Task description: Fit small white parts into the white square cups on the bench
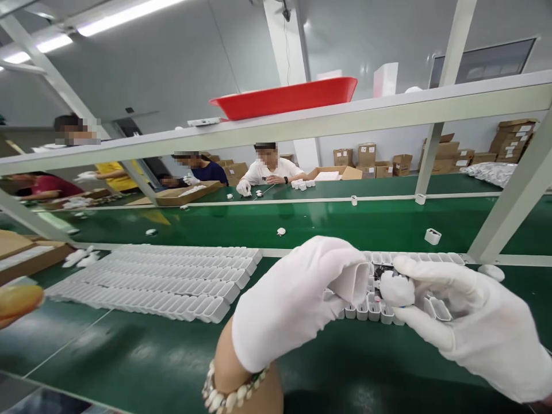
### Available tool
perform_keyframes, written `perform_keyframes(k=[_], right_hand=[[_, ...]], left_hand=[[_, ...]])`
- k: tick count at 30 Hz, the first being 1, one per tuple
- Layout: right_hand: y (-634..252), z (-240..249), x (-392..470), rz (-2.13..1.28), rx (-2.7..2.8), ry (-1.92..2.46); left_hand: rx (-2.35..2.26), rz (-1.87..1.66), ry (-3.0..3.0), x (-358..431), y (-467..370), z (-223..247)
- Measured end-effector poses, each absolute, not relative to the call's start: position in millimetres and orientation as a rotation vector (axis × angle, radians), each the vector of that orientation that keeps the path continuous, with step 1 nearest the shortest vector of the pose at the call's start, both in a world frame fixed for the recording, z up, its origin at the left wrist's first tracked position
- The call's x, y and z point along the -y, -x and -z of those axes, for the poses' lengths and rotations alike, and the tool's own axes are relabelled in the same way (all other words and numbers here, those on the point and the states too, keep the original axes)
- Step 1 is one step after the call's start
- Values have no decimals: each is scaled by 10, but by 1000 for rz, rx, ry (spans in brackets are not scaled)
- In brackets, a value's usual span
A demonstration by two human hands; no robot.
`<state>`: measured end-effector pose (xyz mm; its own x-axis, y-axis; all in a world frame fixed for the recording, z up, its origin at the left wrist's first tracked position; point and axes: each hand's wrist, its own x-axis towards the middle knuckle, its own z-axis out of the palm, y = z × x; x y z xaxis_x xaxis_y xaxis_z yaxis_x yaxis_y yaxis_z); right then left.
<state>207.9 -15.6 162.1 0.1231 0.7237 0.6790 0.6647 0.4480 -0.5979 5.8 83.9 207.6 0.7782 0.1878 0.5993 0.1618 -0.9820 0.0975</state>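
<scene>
My left hand [297, 293], in a white glove, is closed on a small white plastic housing [359, 283] whose open end faces right. My right hand [470, 310], also gloved, pinches a rounded white part [397, 288] between thumb and fingers; a dark piece shows on its left side. The two parts are apart, a short gap between them. Behind and below both hands stand rows of white housings [374, 309], partly hidden by the gloves. To the left, a larger block of open white housings [168, 282] lies in rows on the green bench [142, 351].
Beyond the bench runs a green conveyor [328, 221] carrying a few white parts, one white housing [432, 236] among them. A shelf beam [276, 133] crosses above, bearing a red tray [288, 98]. Co-workers sit across the belt. A cardboard box [38, 261] stands at left.
</scene>
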Motion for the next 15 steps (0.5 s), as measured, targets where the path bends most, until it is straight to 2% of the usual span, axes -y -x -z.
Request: perform_keyframes(k=[6,15], right_hand=[[-2032,-1635,133,7,1644,1094],[-2034,-1598,164,-80,1686,1081]], left_hand=[[-288,-1038,-2950,-736,-99,-2087],[-354,-951,-2973,-702,-140,-2041]])
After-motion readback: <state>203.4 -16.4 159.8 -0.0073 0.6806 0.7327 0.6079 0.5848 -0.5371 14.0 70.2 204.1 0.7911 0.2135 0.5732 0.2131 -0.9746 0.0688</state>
